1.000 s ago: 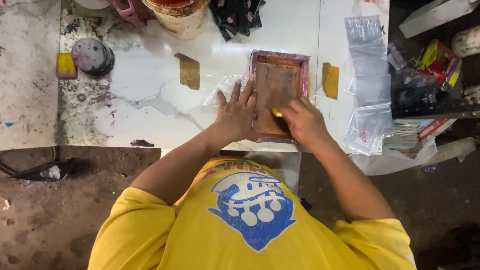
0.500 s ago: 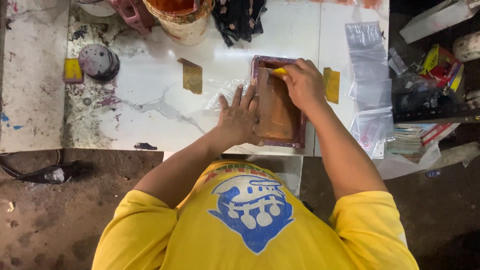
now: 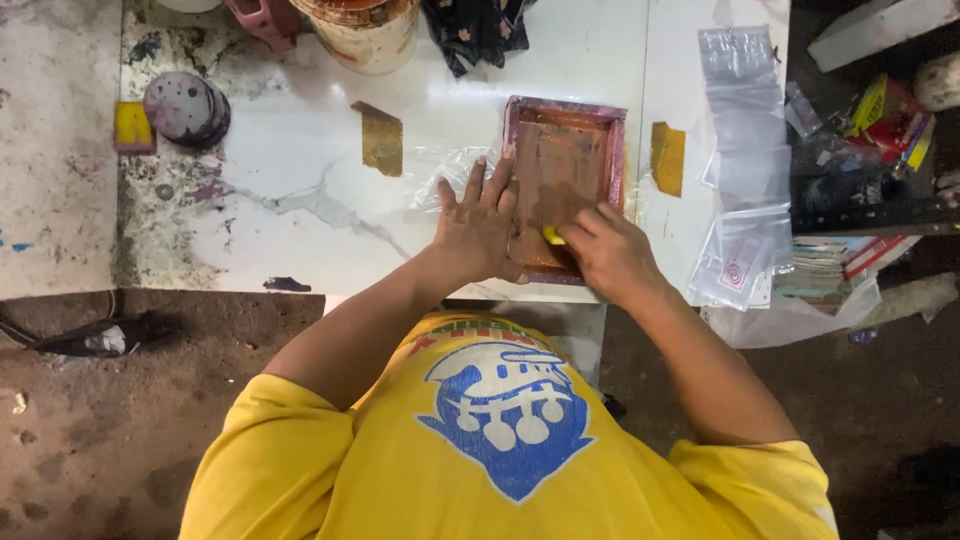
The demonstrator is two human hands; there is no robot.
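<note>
A small wooden printing frame (image 3: 563,128) with a brown-stained mesh lies on the white table (image 3: 300,170), over a clear plastic bag (image 3: 443,168). My left hand (image 3: 478,222) presses flat on the frame's left edge, fingers spread. My right hand (image 3: 605,250) grips a small yellow scraper (image 3: 551,236) at the near end of the mesh.
Clear plastic bags (image 3: 745,150) lie spread at the right. Two brownish tape patches (image 3: 381,139) (image 3: 667,157) sit beside the frame. A paint bucket (image 3: 361,30), dark cloth (image 3: 478,30), a round grey lid (image 3: 186,106) and a yellow block (image 3: 133,126) stand at the back. Clutter fills the right shelf (image 3: 860,190).
My right hand went to the far end of the frame with the scraper, then came back across the mesh to the near end. My left hand stayed pressing on the frame.
</note>
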